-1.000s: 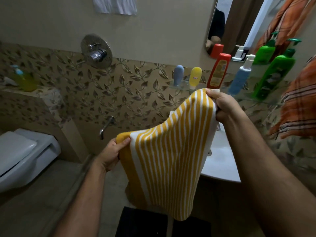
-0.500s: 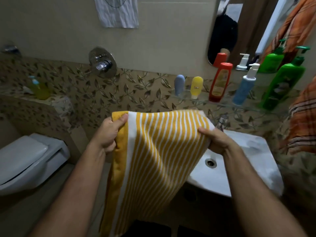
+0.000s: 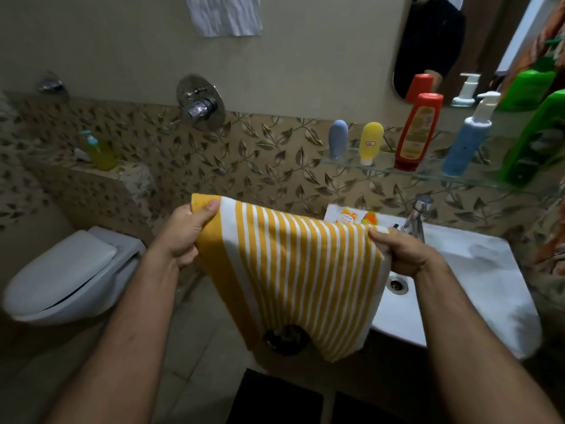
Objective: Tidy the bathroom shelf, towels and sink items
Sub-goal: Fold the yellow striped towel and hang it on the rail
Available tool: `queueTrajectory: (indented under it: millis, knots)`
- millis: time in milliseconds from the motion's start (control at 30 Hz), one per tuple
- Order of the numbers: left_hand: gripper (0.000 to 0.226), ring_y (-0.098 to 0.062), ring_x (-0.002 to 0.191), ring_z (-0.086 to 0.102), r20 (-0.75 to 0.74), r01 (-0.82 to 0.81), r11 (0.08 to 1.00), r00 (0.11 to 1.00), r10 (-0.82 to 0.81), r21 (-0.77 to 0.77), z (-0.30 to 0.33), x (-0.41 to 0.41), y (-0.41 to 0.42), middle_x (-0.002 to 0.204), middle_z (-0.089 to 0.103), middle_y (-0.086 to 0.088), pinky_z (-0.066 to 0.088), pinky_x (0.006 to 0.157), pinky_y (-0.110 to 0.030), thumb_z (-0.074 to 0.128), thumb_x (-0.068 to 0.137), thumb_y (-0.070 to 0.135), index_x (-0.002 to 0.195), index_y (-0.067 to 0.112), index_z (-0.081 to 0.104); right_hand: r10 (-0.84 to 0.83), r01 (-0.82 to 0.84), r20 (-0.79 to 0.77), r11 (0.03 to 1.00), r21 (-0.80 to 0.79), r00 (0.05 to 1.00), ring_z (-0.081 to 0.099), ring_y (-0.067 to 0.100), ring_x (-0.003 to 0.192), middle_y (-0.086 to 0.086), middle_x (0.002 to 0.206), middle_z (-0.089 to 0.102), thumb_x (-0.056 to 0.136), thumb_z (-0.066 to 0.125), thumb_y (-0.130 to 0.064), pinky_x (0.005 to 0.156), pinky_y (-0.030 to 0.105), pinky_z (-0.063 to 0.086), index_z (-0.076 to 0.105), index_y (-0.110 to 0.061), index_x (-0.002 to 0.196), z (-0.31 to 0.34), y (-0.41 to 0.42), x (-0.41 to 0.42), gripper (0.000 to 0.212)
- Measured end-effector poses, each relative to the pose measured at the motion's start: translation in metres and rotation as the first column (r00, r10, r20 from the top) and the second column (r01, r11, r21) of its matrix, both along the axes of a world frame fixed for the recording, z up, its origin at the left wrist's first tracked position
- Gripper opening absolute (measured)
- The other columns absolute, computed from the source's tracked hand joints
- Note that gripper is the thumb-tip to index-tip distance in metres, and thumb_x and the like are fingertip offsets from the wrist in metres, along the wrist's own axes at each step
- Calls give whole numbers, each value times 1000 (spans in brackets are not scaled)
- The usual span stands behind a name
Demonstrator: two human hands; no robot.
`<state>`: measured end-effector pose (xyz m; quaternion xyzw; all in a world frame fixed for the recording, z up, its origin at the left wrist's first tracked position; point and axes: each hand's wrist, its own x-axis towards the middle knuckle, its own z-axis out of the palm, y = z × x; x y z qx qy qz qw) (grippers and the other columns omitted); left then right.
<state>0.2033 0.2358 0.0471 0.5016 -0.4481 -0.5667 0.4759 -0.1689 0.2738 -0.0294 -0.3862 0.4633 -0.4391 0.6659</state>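
A yellow-and-white striped towel (image 3: 293, 280) hangs spread in front of me, left of the white sink (image 3: 477, 289). My left hand (image 3: 183, 237) grips its upper left corner and my right hand (image 3: 403, 255) grips its upper right corner, so the top edge runs nearly level. On the glass shelf (image 3: 382, 169) above the sink stand a grey-blue tube (image 3: 337, 142), a yellow tube (image 3: 370, 142), a red bottle (image 3: 418, 131), a blue pump bottle (image 3: 467, 139) and a green bottle (image 3: 535, 139).
A steel tap (image 3: 417, 217) and an orange-printed packet (image 3: 351, 215) sit at the sink's back edge. A closed white toilet (image 3: 67, 276) stands at left, below a ledge with a yellow bottle (image 3: 99, 151). A shower valve (image 3: 200, 102), a mirror (image 3: 477, 44) and a dark floor mat (image 3: 275, 399) are nearby.
My right hand has come down and my left hand has risen, levelling the towel's top edge. The towel now hangs shorter than half a second ago.
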Motion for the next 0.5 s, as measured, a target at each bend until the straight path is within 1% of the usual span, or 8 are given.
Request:
queueTrajectory:
  millis: [33,100,133,200,267,333,367,500]
  knots:
    - [23,-16,77,73,16,-11,1000,1000,11,7,-1,2,0,91,75,-7,59,60,-27,58,95,24,107,6,65,-26,26,-27,1000,1,999,73,23,90,16,108,74,55,91,-45,69,32,60,66,-6,114,2,-3,0,75]
    - [21,-15,77,73,21,-22,1000,1000,22,12,0,8,-2,91,75,-6,59,59,-26,58,95,26,106,9,64,-82,80,-78,996,-28,994,72,22,93,15,114,72,86,64,-37,74,32,60,65,-8,117,16,-8,-2,42]
    - [21,-15,77,73,20,-21,1000,1000,21,9,2,11,-4,88,76,-4,58,58,-26,58,95,27,105,10,65,-92,86,-135,995,-52,987,72,19,92,11,110,74,95,53,-33,73,29,59,65,-10,117,24,-10,-3,34]
    - [20,-13,77,73,40,-19,1000,999,20,-16,7,15,-6,84,76,0,58,60,-28,59,93,29,103,12,65,-98,73,-220,990,-118,971,72,16,87,4,99,75,100,47,-33,67,24,58,67,-14,109,40,-11,-6,29]
    - [18,-13,77,73,61,-28,998,998,31,-48,10,19,-7,83,76,1,56,66,-31,60,93,29,100,14,66,-122,71,-235,974,-213,964,70,19,89,4,97,75,88,63,-48,66,21,57,69,-14,104,51,-8,-5,38]
    - [18,-15,80,73,70,-45,997,996,49,-62,10,24,-7,84,77,1,55,71,-34,61,92,29,98,14,67,-161,98,-210,954,-282,964,71,21,94,7,102,75,56,83,-63,76,26,59,71,-11,105,52,-8,-3,72]
    - [18,-15,82,73,73,-52,997,996,56,-65,9,25,-7,85,77,1,54,73,-35,61,92,30,98,14,67,-164,111,-166,950,-293,972,71,21,94,8,104,74,49,87,-63,79,29,60,70,-9,106,50,-9,0,80]
    - [23,-16,85,73,59,-59,993,996,65,-101,15,30,-5,87,77,1,55,77,-37,64,87,34,99,16,67,-100,93,-11,961,-262,995,70,26,100,14,111,71,49,93,-48,80,35,59,63,-7,118,35,-11,18,85]
